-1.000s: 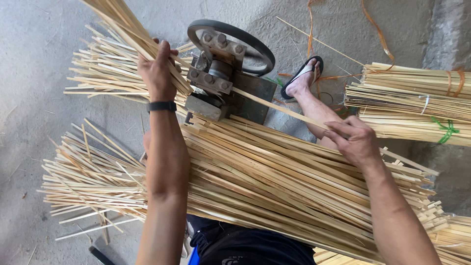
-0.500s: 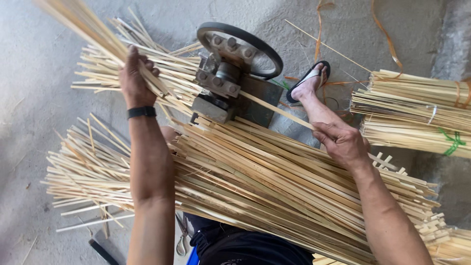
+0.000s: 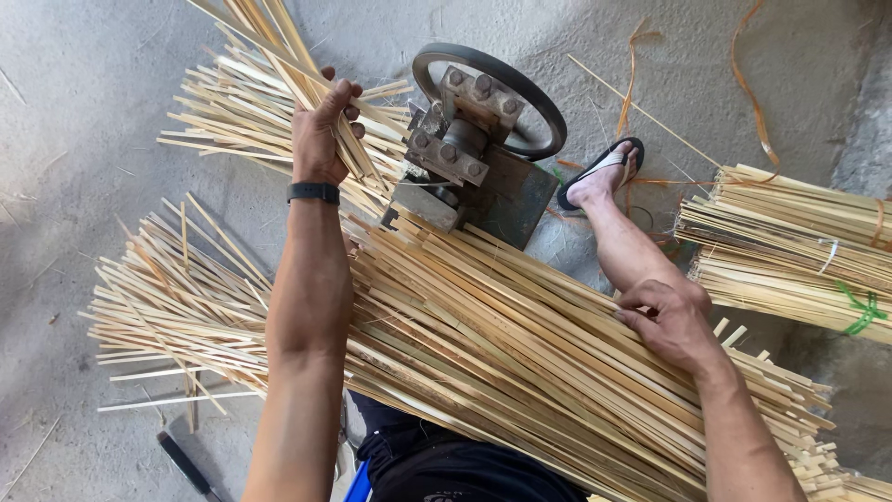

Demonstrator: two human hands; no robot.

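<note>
Your left hand [image 3: 321, 130] clamps a fistful of bamboo strips [image 3: 269, 56] at eleven o'clock; your right hand [image 3: 667, 321] rests curled on the lap pile [image 3: 520, 372].
The pile could slide toward five o'clock; strips could snag the splitter machine [image 3: 478, 149]; edges may cut your fingers.

Split strips [image 3: 269, 56] held by left hand [image 3: 321, 130]: upper ends run out of frame at 11 o'clock. Large strip pile [image 3: 520, 363] across lap: far end cut off at 4 o'clock; underside hidden. Tied bundles [image 3: 790, 246] cut by frame edge at 3 o'clock. Metal machine [image 3: 474, 153]: base hidden behind pile; feed opening not discernible. Dark tool [image 3: 186, 463] at 7 o'clock: tip out of frame, kind unclear. Right hand [image 3: 669, 321]: fingertips buried among strips.
</note>
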